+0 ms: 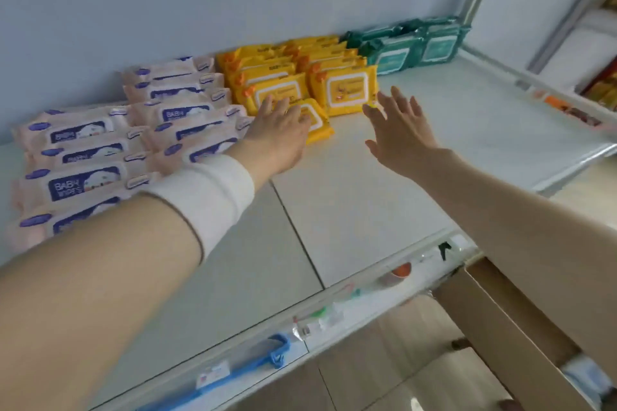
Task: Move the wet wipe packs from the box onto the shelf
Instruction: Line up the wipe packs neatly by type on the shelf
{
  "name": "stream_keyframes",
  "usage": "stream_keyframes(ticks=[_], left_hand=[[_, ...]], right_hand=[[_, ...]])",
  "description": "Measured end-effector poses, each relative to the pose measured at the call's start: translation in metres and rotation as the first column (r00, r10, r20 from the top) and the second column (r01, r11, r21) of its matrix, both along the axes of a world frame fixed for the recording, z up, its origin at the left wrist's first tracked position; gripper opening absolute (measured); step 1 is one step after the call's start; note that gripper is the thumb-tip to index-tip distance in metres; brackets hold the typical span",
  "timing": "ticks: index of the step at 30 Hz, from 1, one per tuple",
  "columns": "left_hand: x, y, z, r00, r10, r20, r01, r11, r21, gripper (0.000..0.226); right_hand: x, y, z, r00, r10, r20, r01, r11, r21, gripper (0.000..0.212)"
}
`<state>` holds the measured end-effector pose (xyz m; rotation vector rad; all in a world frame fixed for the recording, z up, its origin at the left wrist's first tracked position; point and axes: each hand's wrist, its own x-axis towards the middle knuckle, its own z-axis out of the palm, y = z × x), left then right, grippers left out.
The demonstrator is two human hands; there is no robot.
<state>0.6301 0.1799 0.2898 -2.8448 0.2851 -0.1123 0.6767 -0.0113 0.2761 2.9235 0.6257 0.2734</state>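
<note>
Wet wipe packs stand in rows on the white shelf (350,210): pink packs (83,157) at the left, yellow packs (344,90) in the middle, green packs (410,47) at the far right. My left hand (277,130), a white band around its wrist, lies flat with straight fingers on the front yellow pack (317,123). My right hand (397,127) hovers open above the shelf, just right of the yellow packs, holding nothing. The cardboard box (500,317) is at the lower right, partly behind my right arm.
The shelf's front rail (300,327) carries price labels and a blue clip. A metal upright (477,3) bounds the shelf at the right, with another shelf of goods (597,77) beyond it. A pale blue wall backs the shelf.
</note>
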Motion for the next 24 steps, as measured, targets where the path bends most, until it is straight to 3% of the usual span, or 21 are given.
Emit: stream_keyframes(ticks=[7, 13, 17, 24], left_hand=[[0.033, -0.271, -0.011, 0.970, -0.244, -0.002, 0.244, 0.970, 0.008, 0.041], [0.018, -0.495, -0.070, 0.858, -0.508, -0.080, 0.506, 0.861, -0.042, 0.046], [0.017, -0.591, -0.134, 0.823, -0.535, -0.190, 0.531, 0.844, -0.077, 0.042], [0.027, -0.699, -0.271, 0.741, -0.444, -0.503, 0.398, 0.895, -0.204, 0.055]], right_hand=[[-0.031, -0.259, -0.006, 0.949, -0.302, -0.088, 0.285, 0.944, -0.164, 0.062], [-0.088, -0.474, -0.048, 0.806, -0.557, -0.200, 0.511, 0.825, -0.240, 0.067], [-0.101, -0.576, -0.100, 0.692, -0.655, -0.303, 0.583, 0.755, -0.300, 0.071], [-0.096, -0.699, -0.214, 0.586, -0.636, -0.502, 0.471, 0.772, -0.428, 0.077]])
